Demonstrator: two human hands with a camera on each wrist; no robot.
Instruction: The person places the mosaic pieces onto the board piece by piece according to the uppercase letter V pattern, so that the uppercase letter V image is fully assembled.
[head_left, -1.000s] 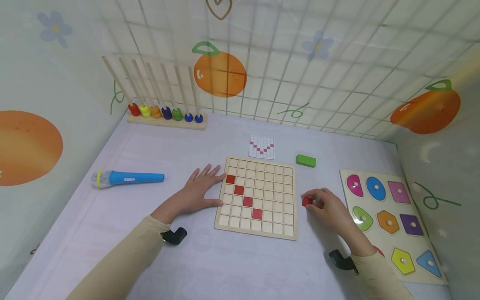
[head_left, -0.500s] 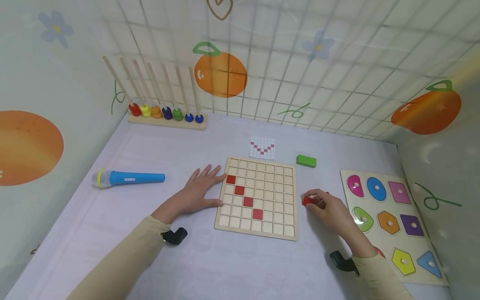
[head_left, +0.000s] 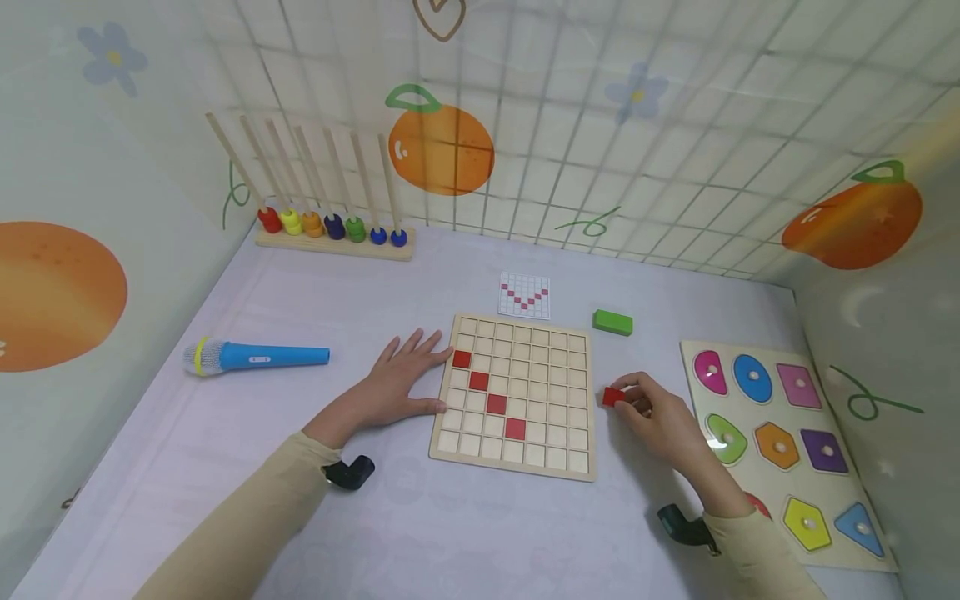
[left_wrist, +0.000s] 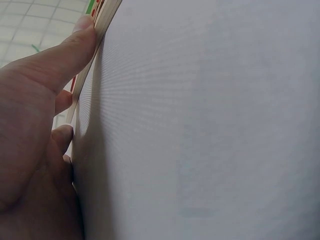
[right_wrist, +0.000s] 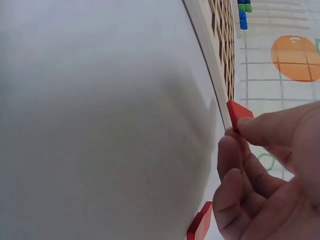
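Observation:
A wooden grid board lies mid-table, with several red tiles running diagonally down through its cells. Flat on the table, my left hand has its fingers spread, and its thumb and a fingertip touch the board's left edge. Just right of the board, my right hand pinches a red square tile between thumb and fingertips. The right wrist view shows that tile held tilted above the tabletop. Below the hand there, more red tiles lie on the table; the head view hides them behind the hand.
Behind the board lie a pattern card with a red V and a green block. A shape puzzle stands to the right, partly under the right forearm. A toy microphone and a bead rack are at left.
My right hand has lifted slightly and turned, bringing the red tile up a little between its fingertips. The left hand and the board keep their places.

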